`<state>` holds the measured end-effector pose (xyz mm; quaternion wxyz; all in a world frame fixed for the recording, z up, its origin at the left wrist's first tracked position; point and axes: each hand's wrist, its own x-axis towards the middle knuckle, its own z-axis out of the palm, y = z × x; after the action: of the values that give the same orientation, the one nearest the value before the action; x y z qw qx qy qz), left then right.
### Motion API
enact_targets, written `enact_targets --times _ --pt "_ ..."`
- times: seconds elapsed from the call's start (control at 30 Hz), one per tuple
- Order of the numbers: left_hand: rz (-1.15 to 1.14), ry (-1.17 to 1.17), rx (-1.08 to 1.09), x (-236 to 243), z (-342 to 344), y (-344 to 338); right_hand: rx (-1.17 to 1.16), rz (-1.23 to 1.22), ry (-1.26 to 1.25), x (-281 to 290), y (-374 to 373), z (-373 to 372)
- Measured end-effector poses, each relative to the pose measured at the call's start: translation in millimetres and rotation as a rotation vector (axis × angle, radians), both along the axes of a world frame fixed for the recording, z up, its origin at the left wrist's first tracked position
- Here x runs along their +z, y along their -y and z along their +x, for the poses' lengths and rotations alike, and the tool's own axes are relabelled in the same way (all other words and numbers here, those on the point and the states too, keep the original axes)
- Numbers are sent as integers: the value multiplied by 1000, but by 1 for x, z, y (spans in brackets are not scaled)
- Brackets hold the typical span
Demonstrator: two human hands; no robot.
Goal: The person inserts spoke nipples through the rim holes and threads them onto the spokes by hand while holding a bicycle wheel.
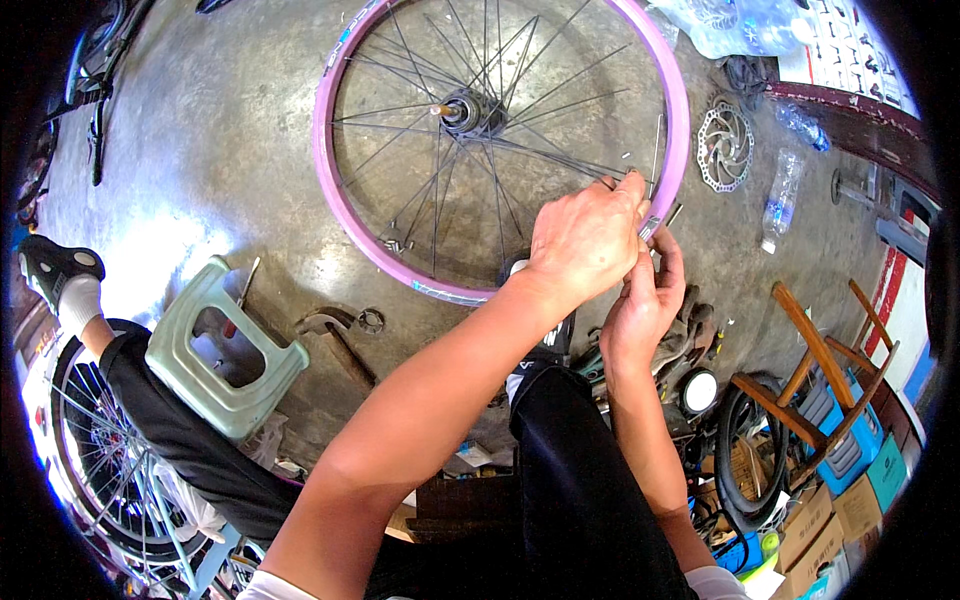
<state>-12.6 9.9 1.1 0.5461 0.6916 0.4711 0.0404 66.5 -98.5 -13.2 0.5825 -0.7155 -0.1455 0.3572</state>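
We see the pink-rimmed wheel [500, 150] flat on concrete floor [230, 150], open room at 9 to 11 o'clock, clutter crowding 3 to 5: brake disc [724, 146], plastic bottle [780, 200], wooden chair [825, 370]. Green stool [225, 350] at 8. Our left hand [585, 240] pinches closed on a spoke [560, 155] at the rim's 4 o'clock edge. Our right hand [645, 300], fingers curled shut, grips a small metal tool [652, 226] touching the rim.

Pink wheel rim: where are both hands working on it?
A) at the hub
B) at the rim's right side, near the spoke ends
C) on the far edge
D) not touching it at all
B: the left hand and the right hand meet at the right side of the pink wheel rim, where the spokes end, away from the hub.
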Motion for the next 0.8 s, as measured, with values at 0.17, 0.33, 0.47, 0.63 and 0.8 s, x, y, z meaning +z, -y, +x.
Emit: enact_targets --times 0.17,0.33,0.47,0.63,0.8 --pt "101 90 93 -11 0 7 -9 6 -10 2 -4 -2" --pt "134 32 76 -7 4 7 -6 -1 0 -3 -1 3" --pt "66 43 71 -8 3 5 5 25 9 0 -6 0" --pt "82 67 81 -7 2 4 -10 -7 7 -1 -6 1" --pt "0 -30 41 10 -3 -2 0 -11 34 -8 0 3"
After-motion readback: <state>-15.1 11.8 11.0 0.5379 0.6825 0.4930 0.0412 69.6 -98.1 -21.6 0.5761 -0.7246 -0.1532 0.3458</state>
